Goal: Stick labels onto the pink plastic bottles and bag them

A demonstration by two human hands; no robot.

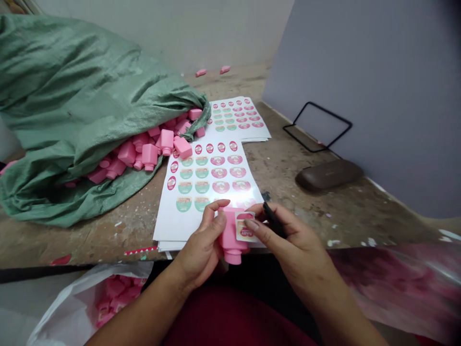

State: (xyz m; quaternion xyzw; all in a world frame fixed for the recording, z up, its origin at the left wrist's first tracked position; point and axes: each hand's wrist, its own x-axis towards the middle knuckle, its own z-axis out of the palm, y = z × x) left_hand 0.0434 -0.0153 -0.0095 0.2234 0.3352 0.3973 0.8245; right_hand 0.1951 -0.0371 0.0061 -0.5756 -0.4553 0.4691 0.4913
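Note:
My left hand [201, 247] is closed around a small pink plastic bottle [230, 242], its neck pointing toward me. My right hand [288, 235] presses a sticker label [244, 227] onto the bottle's side with thumb and fingertips, and a thin black tool [273, 220] lies tucked between its fingers. Both hands hover over the near edge of a stack of sticker sheets [201, 180], which carry pink and green round labels.
A green woven sack [72, 110] at the left spills several pink bottles [158, 146] onto the worn table [295, 158]. A second sticker stack [236, 115] lies farther back. A brown case [328, 174] and black wire frame [317, 126] sit at right. Plastic bags with pink bottles [108, 293] flank my lap.

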